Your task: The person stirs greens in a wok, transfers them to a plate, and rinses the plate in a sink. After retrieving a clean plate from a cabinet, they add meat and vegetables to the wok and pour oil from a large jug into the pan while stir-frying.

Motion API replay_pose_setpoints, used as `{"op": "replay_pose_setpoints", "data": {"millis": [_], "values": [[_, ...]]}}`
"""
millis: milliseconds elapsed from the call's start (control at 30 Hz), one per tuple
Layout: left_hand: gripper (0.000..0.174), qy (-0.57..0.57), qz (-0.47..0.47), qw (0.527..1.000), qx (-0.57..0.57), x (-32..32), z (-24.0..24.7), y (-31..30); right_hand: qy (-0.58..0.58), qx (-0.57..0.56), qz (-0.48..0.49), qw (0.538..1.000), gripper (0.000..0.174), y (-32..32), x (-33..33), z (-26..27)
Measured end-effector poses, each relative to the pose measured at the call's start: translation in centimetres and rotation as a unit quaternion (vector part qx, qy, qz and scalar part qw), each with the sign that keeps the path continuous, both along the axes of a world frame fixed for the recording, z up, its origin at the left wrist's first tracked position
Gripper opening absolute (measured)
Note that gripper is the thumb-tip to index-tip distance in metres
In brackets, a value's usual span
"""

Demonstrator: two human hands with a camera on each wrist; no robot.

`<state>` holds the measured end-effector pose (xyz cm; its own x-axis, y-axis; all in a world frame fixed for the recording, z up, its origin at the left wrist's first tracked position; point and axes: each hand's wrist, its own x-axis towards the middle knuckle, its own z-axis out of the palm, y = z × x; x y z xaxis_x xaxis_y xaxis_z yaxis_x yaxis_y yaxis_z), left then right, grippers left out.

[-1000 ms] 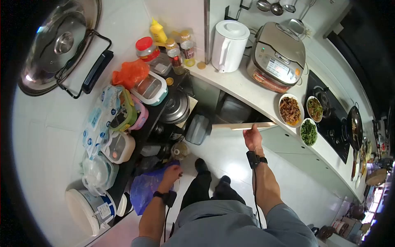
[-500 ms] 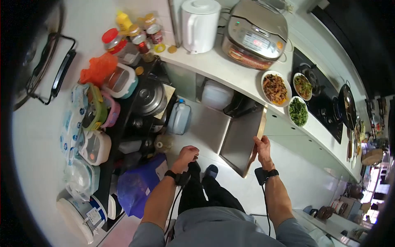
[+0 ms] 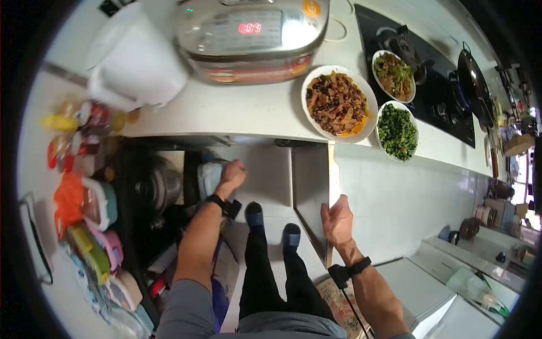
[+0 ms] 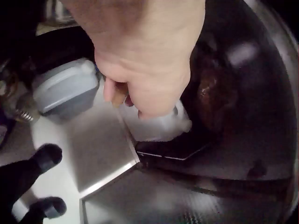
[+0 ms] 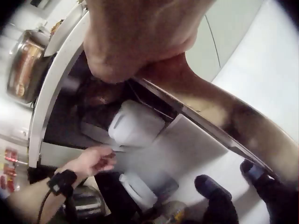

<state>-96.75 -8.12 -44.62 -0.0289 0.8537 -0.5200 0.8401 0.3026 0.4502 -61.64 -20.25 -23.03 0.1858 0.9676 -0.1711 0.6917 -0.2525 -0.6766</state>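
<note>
My right hand holds the edge of an open cabinet door, with the thumb on its inner side. In the right wrist view that hand covers part of the door's wooden edge, and its fingertips are hidden. My left hand reaches below the counter front, fingers loosely curled. From the right wrist, the left hand appears just outside the cabinet opening, near a whitish plastic container inside. The left wrist view shows the hand overlapping this container.
A pale blue jug stands on the floor beside the opening. On the counter are a rice cooker, a white kettle, a plate of cooked food and a bowl of chopped greens. Slippered feet are below.
The cabinet door has swung outward, the right hand staying at its edge. My left hand has moved forward from beside the legs to the cabinet opening. The head view has shifted closer to the counter.
</note>
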Motion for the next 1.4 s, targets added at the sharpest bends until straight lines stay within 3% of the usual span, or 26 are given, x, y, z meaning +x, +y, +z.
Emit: {"op": "replay_pose_setpoints", "data": {"millis": [100, 133, 233, 267, 367, 533, 667, 700, 733, 767, 833, 900, 1100, 1233, 1367, 1400], "values": [[0.041, 0.072, -0.045, 0.996, 0.023, 0.8, -2.5, 7.2, -0.021, -0.035, -0.003, 0.999, 0.031, 0.5, 1.2, -0.2], [0.041, 0.063, -0.058, 0.996, 0.015, 2.4, -4.2, 7.4, -0.042, -0.026, 0.013, 0.999, 0.029, 0.4, 1.7, -0.3], [0.043, 0.053, -0.121, 0.991, -0.012, -1.8, -10.2, 9.3, -0.04, -0.063, 0.015, 0.997, 0.031, 1.2, 3.2, 0.5], [0.043, 0.053, -0.137, 0.989, -0.019, -0.8, -11.8, 13.1, -0.042, -0.069, 0.019, 0.997, 0.032, 1.4, 3.5, 0.8], [0.044, 0.062, -0.175, 0.982, -0.035, -3.6, -13.7, 12.4, -0.027, -0.088, 0.014, 0.996, 0.032, 1.7, 3.4, 1.0], [0.047, 0.081, -0.234, 0.967, -0.053, -0.8, -15.1, 13.0, -0.042, -0.074, 0.018, 0.996, 0.031, 1.8, 3.1, 1.2], [0.048, 0.121, -0.255, 0.957, -0.06, 8.5, -8.8, 9.5, -0.039, -0.064, 0.021, 0.997, 0.03, 1.7, 3.2, 1.2], [0.049, 0.134, -0.256, 0.955, -0.062, 7.5, -7.4, 9.4, -0.033, -0.062, 0.02, 0.997, 0.03, 1.4, 3.1, 1.1], [0.047, 0.102, -0.226, 0.955, 0.16, 6.5, -9.2, 6.7, -0.034, -0.073, 0.007, 0.997, 0.028, 1.4, 2.9, 1.2], [0.047, 0.047, -0.179, 0.981, 0.062, 6.8, -5.2, 6.3, -0.028, -0.067, 0.012, 0.997, 0.028, 1.3, 2.7, 1.3], [0.046, 0.031, -0.128, 0.991, -0.015, 6.1, -1.8, 4.0, -0.013, -0.052, 0.006, 0.999, 0.029, 1.2, 2.6, 1.2], [0.043, 0.024, -0.119, 0.993, 0.007, 5.0, 1.5, 0.7, -0.012, -0.03, 0.034, 0.999, 0.029, 0.9, 2.8, 0.6], [0.043, -0.047, 0.042, 0.998, -0.004, 2.4, 11.8, -12.7, 0.016, 0.01, 0.034, 0.999, 0.031, 0.1, 2.1, 0.6], [0.046, -0.11, 0.135, 0.984, 0.044, 1.6, 21.4, -23.7, 0.076, -0.029, 0.004, 0.997, 0.043, -0.4, -0.3, 0.5], [0.046, -0.082, 0.205, 0.972, 0.079, 1.6, 29.0, -33.5, 0.083, -0.038, 0.043, 0.995, 0.058, -0.8, -3.0, -0.3], [0.047, -0.073, 0.258, 0.962, 0.047, 1.8, 30.6, -35.2, 0.088, -0.041, 0.07, 0.993, 0.067, -0.7, -3.6, -1.3]]}}
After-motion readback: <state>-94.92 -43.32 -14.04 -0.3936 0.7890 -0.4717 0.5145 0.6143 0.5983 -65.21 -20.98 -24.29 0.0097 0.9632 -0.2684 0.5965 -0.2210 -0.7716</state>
